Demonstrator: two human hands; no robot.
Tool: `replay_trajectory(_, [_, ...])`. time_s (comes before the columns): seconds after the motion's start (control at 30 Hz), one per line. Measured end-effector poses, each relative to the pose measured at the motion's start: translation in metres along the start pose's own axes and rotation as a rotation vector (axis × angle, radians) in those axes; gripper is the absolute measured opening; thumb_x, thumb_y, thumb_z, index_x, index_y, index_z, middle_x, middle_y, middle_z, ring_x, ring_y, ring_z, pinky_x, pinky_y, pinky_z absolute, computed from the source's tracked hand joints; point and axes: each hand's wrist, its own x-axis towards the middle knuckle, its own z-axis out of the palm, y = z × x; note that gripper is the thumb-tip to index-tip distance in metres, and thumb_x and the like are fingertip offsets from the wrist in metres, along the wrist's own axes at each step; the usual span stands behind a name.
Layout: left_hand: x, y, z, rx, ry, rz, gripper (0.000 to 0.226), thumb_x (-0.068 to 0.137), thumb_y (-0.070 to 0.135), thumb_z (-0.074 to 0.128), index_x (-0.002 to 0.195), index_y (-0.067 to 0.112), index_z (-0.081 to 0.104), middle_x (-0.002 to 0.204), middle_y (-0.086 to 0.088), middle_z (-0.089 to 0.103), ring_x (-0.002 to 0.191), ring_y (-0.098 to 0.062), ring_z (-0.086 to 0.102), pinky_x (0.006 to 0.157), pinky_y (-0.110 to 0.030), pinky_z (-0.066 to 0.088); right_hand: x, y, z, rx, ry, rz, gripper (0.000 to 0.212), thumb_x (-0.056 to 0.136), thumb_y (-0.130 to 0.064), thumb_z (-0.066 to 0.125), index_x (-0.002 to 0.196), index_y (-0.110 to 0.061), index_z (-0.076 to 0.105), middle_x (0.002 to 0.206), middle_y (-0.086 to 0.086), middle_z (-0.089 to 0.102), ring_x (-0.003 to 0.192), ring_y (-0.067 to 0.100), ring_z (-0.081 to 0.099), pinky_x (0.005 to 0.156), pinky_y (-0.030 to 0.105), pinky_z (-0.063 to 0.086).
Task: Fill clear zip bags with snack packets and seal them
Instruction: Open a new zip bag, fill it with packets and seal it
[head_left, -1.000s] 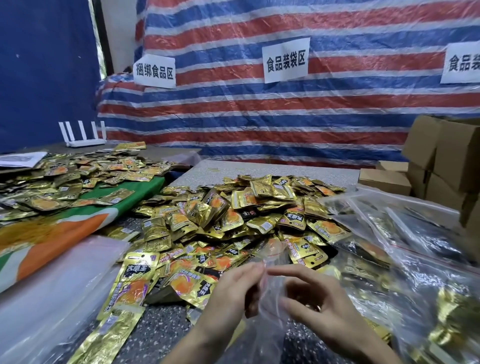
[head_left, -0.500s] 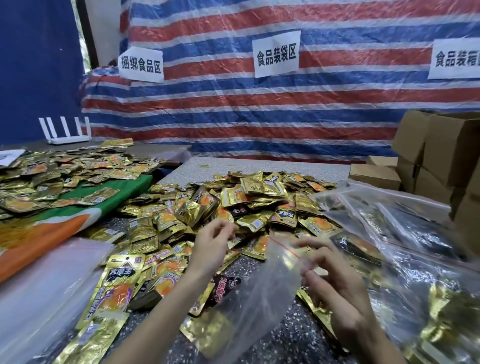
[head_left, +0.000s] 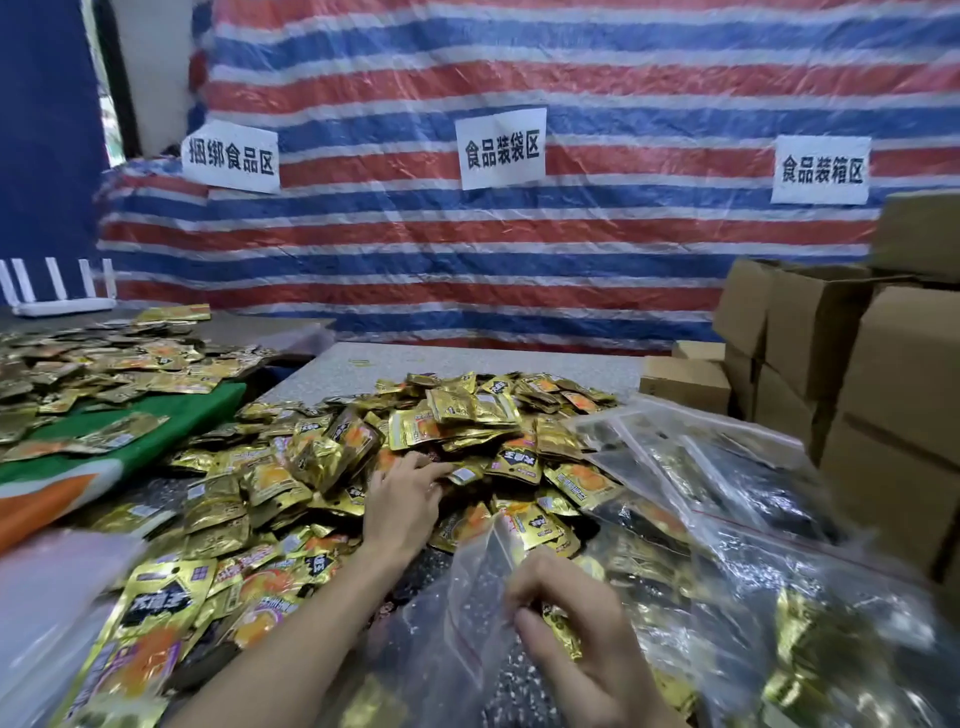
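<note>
left hand (head_left: 402, 499) on packet pile (head_left: 467, 410) (grip unclear), right hand (head_left: 576, 639) pinching clear bag (head_left: 467, 597)

Makeshift food-packing workshop. Back wall is red-white-blue striped tarpaulin (head_left: 571, 249), hung as partition. Three paper signs taped on it name work zones: bundling sign (head_left: 231, 156), bagging sign (head_left: 502, 148), boxing sign (head_left: 821, 169). Loose gold snack packets (head_left: 457, 415) heaped in bulk on speckled table (head_left: 467, 358). Second heap (head_left: 104, 358) on neighbouring table, left. Filled zip bags (head_left: 727, 493) piled right. Plain cardboard boxes (head_left: 857, 332) stacked just beyond them.
</note>
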Motion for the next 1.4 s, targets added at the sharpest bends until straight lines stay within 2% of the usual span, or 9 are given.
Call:
replay_trajectory(0.2, [-0.024, 0.021, -0.074, -0.47, 0.083, -0.045, 0.009, 0.099, 0.02, 0.058, 0.093, 0.025, 0.063, 0.086, 0.004, 0.07, 0.076, -0.007, 0.069, 0.066, -0.036, 0.059, -0.001, -0.003, -0.001, -0.002, 0.03, -0.029, 0.005, 0.086, -0.009, 0.054, 0.085, -0.009, 0.059, 0.074, -0.008, 0.054, 0.065, 0.014, 0.052, 0.059, 0.024, 0.042])
replay_trajectory(0.27, [-0.035, 0.028, -0.111, -0.545, 0.121, -0.086, 0.012, 0.098, 0.024, 0.059, 0.087, 0.024, 0.062, 0.075, 0.002, 0.068, 0.064, -0.002, 0.066, 0.055, -0.03, 0.053, -0.001, -0.002, 0.0, -0.019, 0.028, -0.044, 0.005, 0.086, -0.009, 0.055, 0.084, -0.008, 0.059, 0.075, -0.008, 0.055, 0.065, 0.013, 0.052, 0.058, 0.024, 0.043])
replay_trajectory(0.37, [-0.051, 0.039, -0.162, -0.629, 0.145, -0.123, 0.021, 0.097, 0.031, 0.059, 0.087, 0.014, 0.068, 0.077, -0.006, 0.07, 0.072, -0.024, 0.067, 0.062, -0.043, 0.057, -0.001, 0.0, 0.003, -0.053, 0.021, -0.06, 0.004, 0.086, -0.008, 0.057, 0.085, -0.007, 0.061, 0.076, -0.006, 0.056, 0.066, 0.013, 0.053, 0.056, 0.027, 0.045])
replay_trajectory(0.47, [-0.067, 0.055, -0.204, -0.65, 0.216, -0.065, 0.026, 0.096, 0.029, 0.06, 0.078, 0.013, 0.067, 0.07, 0.001, 0.069, 0.057, -0.01, 0.063, 0.046, -0.018, 0.049, -0.002, 0.0, 0.006, -0.081, -0.003, -0.065, 0.005, 0.085, -0.005, 0.06, 0.085, -0.009, 0.063, 0.078, -0.007, 0.058, 0.068, 0.012, 0.056, 0.057, 0.029, 0.047])
replay_trajectory(0.6, [-0.083, 0.079, -0.237, -0.694, 0.283, 0.004, 0.027, 0.096, 0.024, 0.062, 0.071, 0.013, 0.067, 0.064, 0.004, 0.067, 0.049, -0.011, 0.06, 0.036, -0.021, 0.041, -0.001, -0.002, 0.012, -0.093, -0.028, -0.107, 0.01, 0.084, 0.001, 0.064, 0.085, -0.009, 0.066, 0.08, -0.006, 0.061, 0.069, 0.01, 0.057, 0.06, 0.02, 0.047])
replay_trajectory(0.73, [-0.096, 0.092, -0.225, -0.564, 0.175, 0.019, 0.033, 0.094, 0.031, 0.063, 0.067, 0.013, 0.065, 0.057, 0.002, 0.063, 0.045, -0.019, 0.051, 0.038, -0.035, 0.041, -0.003, -0.005, 0.016, -0.039, 0.013, -0.169, 0.012, 0.081, 0.009, 0.069, 0.086, -0.003, 0.069, 0.083, 0.0, 0.065, 0.071, 0.017, 0.062, 0.061, 0.027, 0.05])
replay_trajectory(0.87, [-0.108, 0.088, -0.204, -0.264, 0.142, 0.016, 0.033, 0.092, 0.035, 0.059, 0.065, 0.019, 0.052, 0.053, 0.005, 0.052, 0.056, -0.012, 0.05, 0.044, -0.028, 0.03, -0.003, -0.008, 0.018, -0.001, 0.091, -0.237, 0.015, 0.077, 0.015, 0.068, 0.085, 0.002, 0.069, 0.084, 0.004, 0.067, 0.073, 0.02, 0.064, 0.061, 0.029, 0.051])
replay_trajectory(1.13, [-0.118, 0.087, -0.186, -0.357, -0.127, 0.025, 0.027, 0.095, 0.028, 0.062, 0.071, 0.022, 0.051, 0.068, 0.025, 0.058, 0.057, 0.004, 0.054, 0.054, -0.016, 0.036, -0.004, -0.006, 0.015, 0.005, 0.14, -0.22, 0.01, 0.083, 0.004, 0.068, 0.091, -0.001, 0.071, 0.089, 0.003, 0.067, 0.08, 0.022, 0.066, 0.064, 0.033, 0.053])
replay_trajectory(1.4, [-0.109, 0.096, -0.196, -0.392, -0.19, -0.036, 0.036, 0.067, 0.009, 0.088, 0.085, 0.025, 0.062, 0.09, 0.003, 0.058, 0.065, -0.008, 0.057, 0.063, -0.023, 0.053, -0.004, -0.009, 0.014, 0.027, 0.195, -0.239, 0.008, 0.086, 0.0, 0.062, 0.091, -0.006, 0.066, 0.087, 0.001, 0.063, 0.078, 0.018, 0.063, 0.067, 0.023, 0.047])
